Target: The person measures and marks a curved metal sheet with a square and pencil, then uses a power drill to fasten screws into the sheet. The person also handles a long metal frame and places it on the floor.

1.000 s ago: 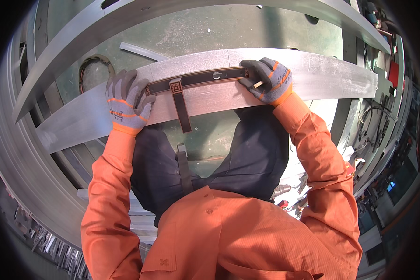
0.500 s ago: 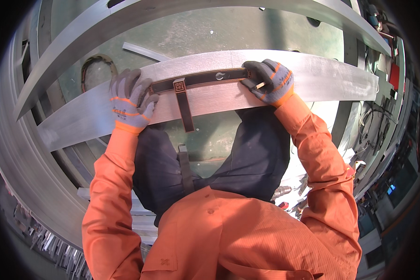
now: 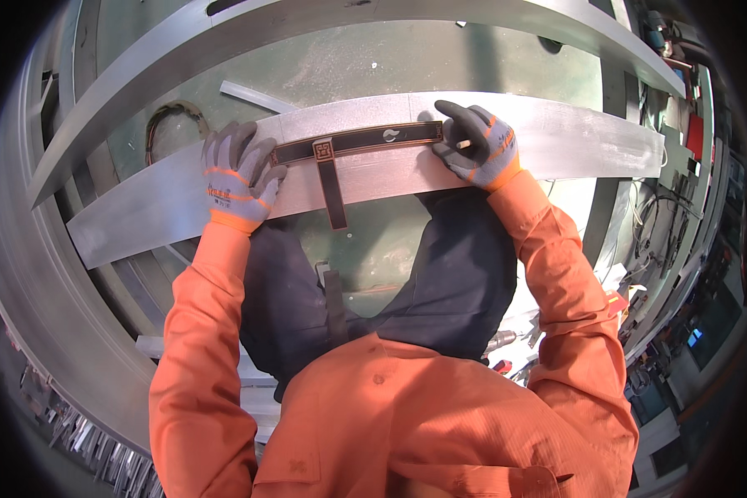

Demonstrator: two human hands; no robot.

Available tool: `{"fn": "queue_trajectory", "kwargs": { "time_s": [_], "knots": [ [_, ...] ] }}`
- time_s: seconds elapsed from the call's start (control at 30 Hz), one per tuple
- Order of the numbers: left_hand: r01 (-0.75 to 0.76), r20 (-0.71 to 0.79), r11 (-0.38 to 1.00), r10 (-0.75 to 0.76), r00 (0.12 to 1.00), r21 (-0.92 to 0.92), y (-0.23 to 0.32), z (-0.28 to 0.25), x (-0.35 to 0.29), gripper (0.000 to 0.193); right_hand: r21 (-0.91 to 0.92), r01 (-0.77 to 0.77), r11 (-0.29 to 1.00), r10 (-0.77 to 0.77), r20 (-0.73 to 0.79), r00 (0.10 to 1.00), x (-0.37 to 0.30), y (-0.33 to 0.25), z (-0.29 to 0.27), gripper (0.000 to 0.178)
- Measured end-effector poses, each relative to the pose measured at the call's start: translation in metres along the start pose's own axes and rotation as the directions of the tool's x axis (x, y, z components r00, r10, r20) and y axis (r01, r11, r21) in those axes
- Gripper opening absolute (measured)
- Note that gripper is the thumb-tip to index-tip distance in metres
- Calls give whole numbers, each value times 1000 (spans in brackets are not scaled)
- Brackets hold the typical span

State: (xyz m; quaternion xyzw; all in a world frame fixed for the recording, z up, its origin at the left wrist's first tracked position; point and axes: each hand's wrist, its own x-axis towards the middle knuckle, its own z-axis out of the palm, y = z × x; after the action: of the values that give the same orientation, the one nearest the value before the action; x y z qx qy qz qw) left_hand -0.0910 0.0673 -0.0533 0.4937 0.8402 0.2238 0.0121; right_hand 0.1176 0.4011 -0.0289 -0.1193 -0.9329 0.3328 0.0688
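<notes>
A wide silvery metal bar [image 3: 556, 137] lies across in front of me. On it is a black T-shaped piece with copper-coloured edging: a long strip [image 3: 357, 144] along the bar, and a shorter strip [image 3: 330, 195] running toward me past the near edge, with a patterned square where they meet. My left hand [image 3: 239, 173], in a grey glove with orange bands, lies with fingers apart on the bar at the long strip's left end. Gloved alike, my right hand [image 3: 480, 143] is curled at the right end around a short pale stick [image 3: 463, 144], its index finger stretched toward the far edge.
Another metal beam [image 3: 307, 23] arcs across the far side. A coiled hose [image 3: 174, 124] and a thin metal strip [image 3: 256, 95] lie on the green floor. A drill [image 3: 500, 340] is beside my right leg; cables [image 3: 668, 216] hang at the right. Metal offcuts [image 3: 112, 456] are heaped lower left.
My right hand's index finger has straightened toward the bar's far edge, and its thumb has come away from the strip's end. The left hand stays beside the strip.
</notes>
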Motion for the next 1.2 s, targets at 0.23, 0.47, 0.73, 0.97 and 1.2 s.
{"fn": "queue_trajectory", "kwargs": {
  "time_s": [0.23,0.47,0.73,0.97,1.2],
  "knots": [
    [10,-20,1000,-9,1000,16,1,3,-3,42,367,-175,914,293,-294,910,-14,-28,-9,31],
    [59,34,998,-60,998,17,-1,5,-6,46,612,-342,712,520,-132,844,-25,-32,15,20],
    [45,46,999,-47,998,27,-3,4,-8,46,198,-279,940,314,-176,933,-17,-38,17,9],
    [48,34,999,-48,998,9,-3,3,-9,47,144,-292,946,314,-165,935,-13,-37,23,9],
    [49,33,999,-49,998,10,-7,4,-10,46,67,-282,957,290,-163,943,-9,-41,25,14]
  ]
}}
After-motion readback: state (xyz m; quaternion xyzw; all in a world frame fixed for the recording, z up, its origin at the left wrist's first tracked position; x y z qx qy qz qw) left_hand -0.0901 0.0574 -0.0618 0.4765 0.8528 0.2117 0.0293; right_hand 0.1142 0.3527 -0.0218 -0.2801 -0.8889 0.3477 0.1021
